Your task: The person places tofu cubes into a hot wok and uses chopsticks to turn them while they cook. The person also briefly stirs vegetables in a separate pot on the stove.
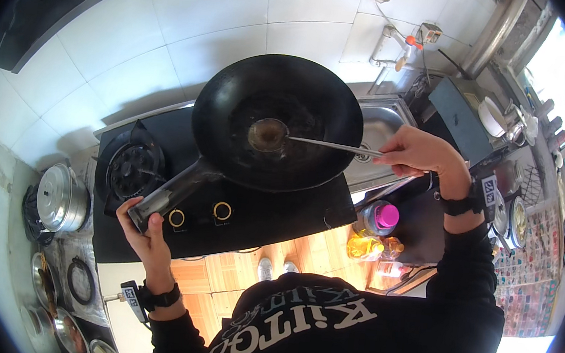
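Observation:
A large dark wok point(250, 86) stands over the right side of the black gas hob point(268, 216), its long handle point(179, 192) pointing down to the left. My left hand point(147, 235) grips the end of that handle. In my right hand point(412, 151) is the thin metal handle of a ladle point(268, 135), whose round bowl lies inside the wok near its middle. Something brownish shows in the ladle bowl; whether it is liquid I cannot tell. The burner beneath the wok is hidden.
A bare burner point(133, 167) sits left of the wok, beside a lidded aluminium pot point(58, 198). Behind my right hand is a steel sink point(382, 122). Bottles, one yellow point(363, 248) and one pink-capped point(386, 216), stand low at right. Several dishes point(71, 335) line the lower left.

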A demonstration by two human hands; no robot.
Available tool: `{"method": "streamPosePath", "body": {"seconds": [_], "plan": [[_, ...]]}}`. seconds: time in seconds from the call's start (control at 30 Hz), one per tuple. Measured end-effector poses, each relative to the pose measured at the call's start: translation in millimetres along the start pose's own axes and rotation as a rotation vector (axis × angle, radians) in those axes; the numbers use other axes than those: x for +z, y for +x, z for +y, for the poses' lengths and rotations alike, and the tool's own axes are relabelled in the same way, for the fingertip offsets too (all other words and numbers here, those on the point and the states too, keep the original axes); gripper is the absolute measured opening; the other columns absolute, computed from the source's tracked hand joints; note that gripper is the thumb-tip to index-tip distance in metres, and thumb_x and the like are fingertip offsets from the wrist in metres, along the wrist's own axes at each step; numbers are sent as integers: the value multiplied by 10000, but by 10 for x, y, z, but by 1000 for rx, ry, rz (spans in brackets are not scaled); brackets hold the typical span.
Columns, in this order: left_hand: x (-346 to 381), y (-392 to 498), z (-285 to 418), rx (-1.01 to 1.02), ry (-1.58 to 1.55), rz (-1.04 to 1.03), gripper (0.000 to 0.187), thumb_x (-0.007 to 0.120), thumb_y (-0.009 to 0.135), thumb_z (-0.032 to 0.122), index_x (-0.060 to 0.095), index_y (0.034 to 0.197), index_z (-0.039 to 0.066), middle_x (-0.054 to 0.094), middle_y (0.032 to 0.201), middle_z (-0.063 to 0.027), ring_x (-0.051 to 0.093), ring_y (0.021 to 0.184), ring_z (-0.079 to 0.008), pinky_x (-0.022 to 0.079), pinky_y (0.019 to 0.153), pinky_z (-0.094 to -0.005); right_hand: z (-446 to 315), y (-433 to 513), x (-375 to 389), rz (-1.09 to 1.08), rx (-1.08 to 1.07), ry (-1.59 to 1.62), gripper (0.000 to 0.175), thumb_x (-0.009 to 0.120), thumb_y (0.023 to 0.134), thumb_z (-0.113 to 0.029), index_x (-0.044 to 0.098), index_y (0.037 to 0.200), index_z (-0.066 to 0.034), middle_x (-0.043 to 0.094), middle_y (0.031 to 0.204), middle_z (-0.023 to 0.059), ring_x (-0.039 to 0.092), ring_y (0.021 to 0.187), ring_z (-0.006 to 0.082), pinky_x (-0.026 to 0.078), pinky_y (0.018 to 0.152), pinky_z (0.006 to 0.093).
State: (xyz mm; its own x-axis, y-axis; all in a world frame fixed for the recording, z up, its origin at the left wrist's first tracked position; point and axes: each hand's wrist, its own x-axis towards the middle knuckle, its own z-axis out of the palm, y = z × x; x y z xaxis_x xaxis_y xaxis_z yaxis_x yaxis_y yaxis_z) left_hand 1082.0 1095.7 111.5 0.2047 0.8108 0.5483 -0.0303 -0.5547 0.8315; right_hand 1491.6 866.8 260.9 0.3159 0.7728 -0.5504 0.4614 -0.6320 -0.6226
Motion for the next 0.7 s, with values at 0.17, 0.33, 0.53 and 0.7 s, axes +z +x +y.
{"method": "streamPosePath", "body": {"seconds": [0.17,0.33,0.53,0.7], "plan": [[-9,-13,14,-22,-48,-26,498,680,892,378,471,1197,45,491,1033,-54,498,802,-101,406,702,-194,-70,376,220,72,-86,127,234,609,925,-157,693,849,48,559,554,41,437,399,83,328,371,236],[0,-11,27,-23,-65,-23,502,687,889,364,468,1213,48,492,1039,-52,507,793,-99,410,696,-191,-9,500,244,292,-70,-57,200,618,903,-142,693,939,40,586,600,85,490,443,144,381,426,277],[-9,-30,51,-34,-68,-34,714,650,871,510,410,1359,47,518,1053,-63,531,807,-112,433,692,-208,307,201,185,686,-321,-495,200,643,821,-141,686,925,23,623,681,220,609,577,349,491,588,365],[-96,-90,20,-54,-57,-46,786,630,863,559,370,1391,37,544,1016,-69,518,783,-109,408,692,-217,346,-41,97,523,-191,-408,154,617,855,-80,670,870,64,583,561,107,556,477,108,433,474,282]]}}
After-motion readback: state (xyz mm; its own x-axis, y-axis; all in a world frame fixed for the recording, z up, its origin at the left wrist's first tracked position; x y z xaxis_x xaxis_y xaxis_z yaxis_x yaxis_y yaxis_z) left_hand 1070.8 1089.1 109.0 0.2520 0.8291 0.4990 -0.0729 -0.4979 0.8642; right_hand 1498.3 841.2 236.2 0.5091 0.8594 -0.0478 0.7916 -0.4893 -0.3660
